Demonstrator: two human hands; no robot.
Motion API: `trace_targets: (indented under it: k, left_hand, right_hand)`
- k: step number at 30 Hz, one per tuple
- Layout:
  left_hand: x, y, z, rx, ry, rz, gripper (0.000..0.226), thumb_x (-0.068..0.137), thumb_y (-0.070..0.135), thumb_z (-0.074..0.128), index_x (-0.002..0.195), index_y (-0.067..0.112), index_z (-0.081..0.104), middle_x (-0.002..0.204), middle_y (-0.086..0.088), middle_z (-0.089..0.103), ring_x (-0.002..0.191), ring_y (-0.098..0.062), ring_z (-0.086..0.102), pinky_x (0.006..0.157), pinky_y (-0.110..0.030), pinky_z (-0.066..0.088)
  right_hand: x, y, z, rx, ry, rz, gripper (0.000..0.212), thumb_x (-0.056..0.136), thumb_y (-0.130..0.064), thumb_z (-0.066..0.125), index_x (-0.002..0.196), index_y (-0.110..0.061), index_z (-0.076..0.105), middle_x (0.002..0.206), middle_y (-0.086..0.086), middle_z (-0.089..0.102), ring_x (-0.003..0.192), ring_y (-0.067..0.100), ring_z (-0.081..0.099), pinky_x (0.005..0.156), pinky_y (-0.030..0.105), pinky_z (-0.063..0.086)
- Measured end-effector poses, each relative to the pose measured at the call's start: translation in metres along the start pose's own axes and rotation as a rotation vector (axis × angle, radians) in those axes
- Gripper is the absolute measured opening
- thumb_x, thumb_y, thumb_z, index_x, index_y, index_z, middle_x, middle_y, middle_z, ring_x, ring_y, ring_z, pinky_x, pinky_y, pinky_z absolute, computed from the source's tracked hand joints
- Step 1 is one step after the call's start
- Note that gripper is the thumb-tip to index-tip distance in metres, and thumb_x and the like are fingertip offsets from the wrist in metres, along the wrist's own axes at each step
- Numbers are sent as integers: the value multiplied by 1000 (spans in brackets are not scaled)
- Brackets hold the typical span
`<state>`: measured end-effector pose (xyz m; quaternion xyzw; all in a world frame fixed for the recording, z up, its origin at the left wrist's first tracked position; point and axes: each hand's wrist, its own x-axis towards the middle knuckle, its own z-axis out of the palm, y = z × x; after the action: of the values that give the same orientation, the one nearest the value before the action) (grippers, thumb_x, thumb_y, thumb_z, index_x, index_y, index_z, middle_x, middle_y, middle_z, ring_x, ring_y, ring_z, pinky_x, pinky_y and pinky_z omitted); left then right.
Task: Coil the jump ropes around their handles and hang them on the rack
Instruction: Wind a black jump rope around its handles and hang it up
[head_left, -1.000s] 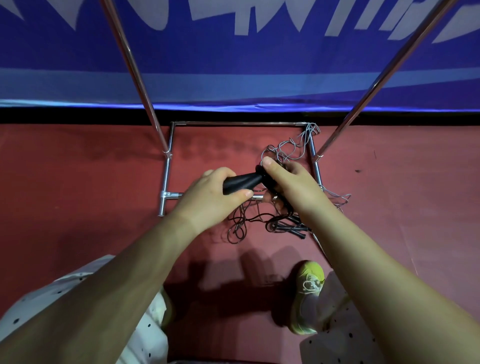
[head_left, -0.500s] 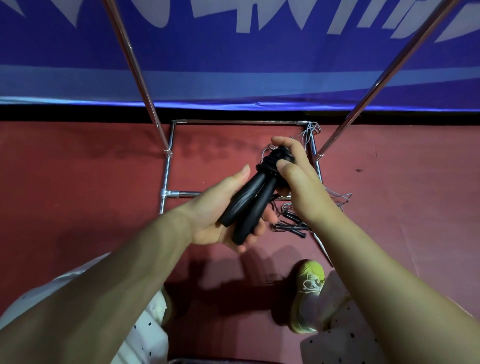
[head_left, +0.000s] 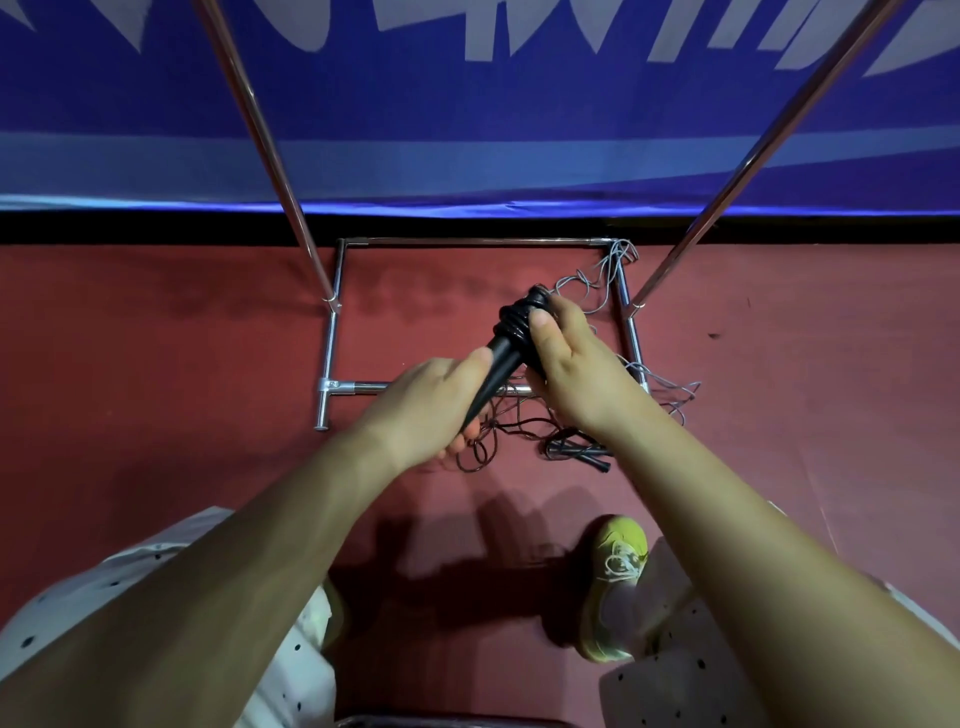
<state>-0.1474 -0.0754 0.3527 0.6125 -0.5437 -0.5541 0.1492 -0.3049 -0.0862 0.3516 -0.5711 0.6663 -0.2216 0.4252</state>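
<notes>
1. Jump rope handles (head_left: 501, 358), black, sit at frame centre: the left hand (head_left: 421, 405) grips their lower end, and the right hand (head_left: 571, 364) pinches the coils (head_left: 517, 319) wound at the top.
2. If the right thumb lifts, those coils likely spring loose.
3. Black cord (head_left: 498, 431) trailing below the hands to the floor may snag the rack (head_left: 332, 343) base bar.
4. Whether that cord joins the black pile (head_left: 576, 449) at lower centre-right is unclear; if so, tangling stalls winding.

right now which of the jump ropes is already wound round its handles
The black rope in the hands: its cord is coiled tight near the top of the black handles. The other black rope and the grey rope lie loose and tangled on the floor.
</notes>
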Motion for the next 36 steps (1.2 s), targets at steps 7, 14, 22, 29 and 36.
trace_targets:
  k: [7, 14, 22, 29, 36]
  left_hand:
    - [2, -2, -4, 107, 61, 31, 46, 92, 51, 31, 81, 17, 60, 70, -1, 67, 61, -19, 62, 72, -39, 54]
    - [2, 1, -4, 319, 167, 74, 41, 97, 47, 32, 82, 16, 54, 81, -3, 63, 81, -26, 60, 79, -40, 49]
    - [4, -3, -8, 353, 210, 135, 28, 85, 52, 57, 98, 28, 51, 96, 8, 54, 86, -13, 54, 72, -31, 41]
    - [7, -6, -16, 253, 122, 108, 49, 62, 60, 73, 87, 22, 56, 78, 9, 60, 70, -13, 56, 65, -34, 41]
    - [-6, 4, -12, -550, -488, -151, 74, 70, 75, 40, 100, 14, 69, 93, -23, 71, 77, -32, 69, 76, -41, 51]
  right_hand:
    - [-2, -4, -7, -32, -20, 117, 74, 96, -58, 34, 82, 7, 66, 67, 16, 70, 60, 22, 60, 62, 29, 44]
    - [-3, -3, -6, 81, -49, 132, 65, 99, -52, 32, 74, 0, 61, 45, 4, 53, 41, 16, 52, 54, 31, 45]
    - [-6, -7, -5, 313, -110, 180, 57, 93, -62, 39, 57, -18, 42, 38, -9, 33, 33, 8, 27, 43, 24, 22]
    - [-7, -9, -3, 301, -47, 78, 41, 95, -43, 49, 60, -22, 49, 34, -16, 36, 33, 1, 36, 52, 25, 23]
    - [-8, -2, -2, 658, -110, -25, 36, 58, -49, 50, 72, -17, 40, 54, -5, 35, 48, 8, 29, 47, 23, 23]
